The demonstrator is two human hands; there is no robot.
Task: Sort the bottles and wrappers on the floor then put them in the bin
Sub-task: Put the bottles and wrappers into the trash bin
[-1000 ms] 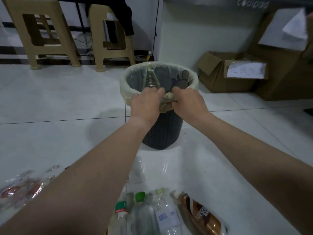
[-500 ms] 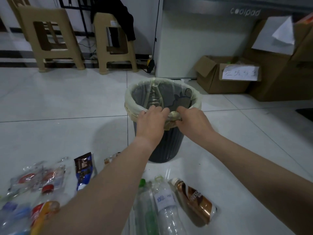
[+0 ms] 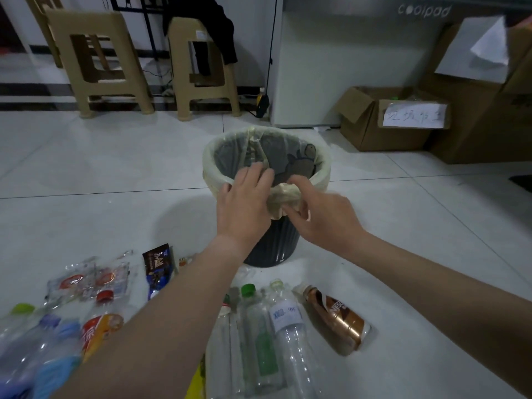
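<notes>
**Two hands work at the bin liner while the rubbish lies on the floor**

A pale tiled floor [image 3: 100, 174] fills the view. On it a dark ribbed bin [image 3: 285, 243] stands upright, lined with a thin yellowish liner [image 3: 324, 159] folded over its rim. Both hands reach to the near edge of that rim. The right hand [image 3: 322, 214] pinches a bunched wad of the liner between thumb and fingers. The left hand [image 3: 244, 203] lies over the rim just beside it. Its fingertips are blurred, so I cannot tell whether they grip the plastic or only rest on it.

Nearer the person, bottles [image 3: 267, 335] lie on their sides in two groups, with flattened wrappers [image 3: 92, 280] beside the left group. None is in a hand.

A hard tug could tear the thin liner or slip it off the rim. It could also tip the bin toward the bottles.
</notes>
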